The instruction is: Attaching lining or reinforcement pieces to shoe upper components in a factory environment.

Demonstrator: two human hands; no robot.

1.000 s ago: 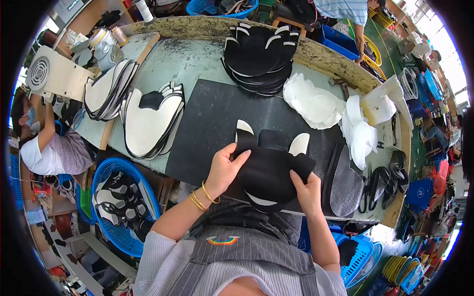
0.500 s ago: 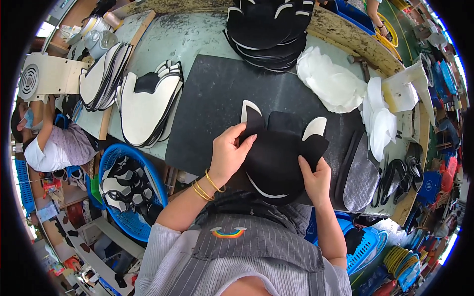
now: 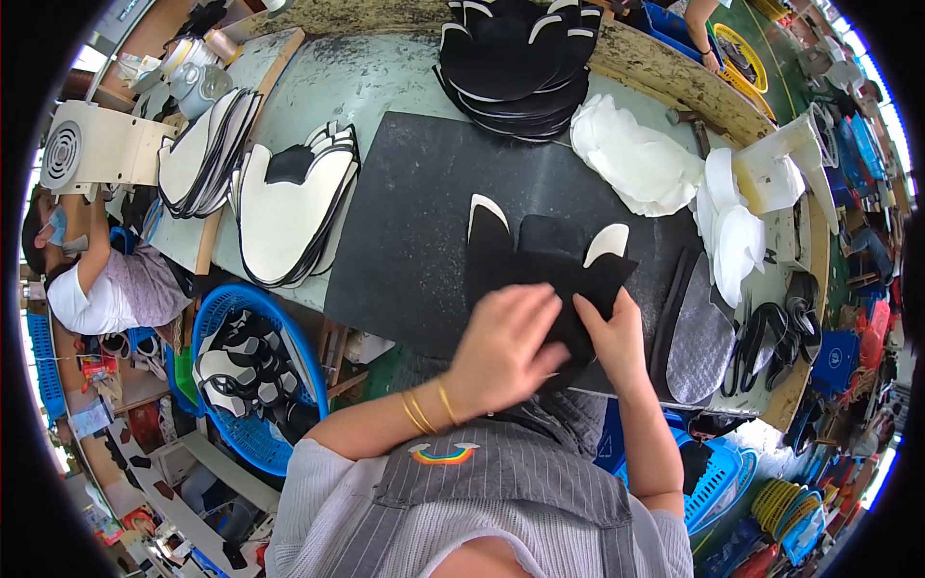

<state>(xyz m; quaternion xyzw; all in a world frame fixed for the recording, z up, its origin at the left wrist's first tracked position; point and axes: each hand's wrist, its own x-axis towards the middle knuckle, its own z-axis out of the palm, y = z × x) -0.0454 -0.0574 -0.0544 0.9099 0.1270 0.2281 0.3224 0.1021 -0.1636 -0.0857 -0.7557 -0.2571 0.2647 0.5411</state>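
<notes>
A black shoe upper (image 3: 501, 265) with two pointed tabs lies near the front of the dark mat, white lining showing at both tab tips. Over its middle is my left hand (image 3: 511, 337), blurred by motion, its fingers stretched out and the thumb apart. Whether it touches the fabric I cannot tell. My right hand (image 3: 617, 337) holds the upper's right side, thumb on top and the other fingers mostly hidden. The upper's near end is largely hidden by my left hand. A dark rectangular patch (image 3: 551, 235) shows between the tabs.
Black uppers (image 3: 511, 67) are stacked behind the mat (image 3: 405, 212); white-faced ones (image 3: 294, 212) lie left. White thin sheets (image 3: 636, 159), a grey quilted piece (image 3: 700, 337) and black straps (image 3: 768, 337) lie right. A blue basket (image 3: 313, 385) of pieces stands lower left. Another person sits far left.
My left hand has let go of the left tab and moved right over the upper's middle. That tab now lies flatter. My right hand keeps its hold on the right side.
</notes>
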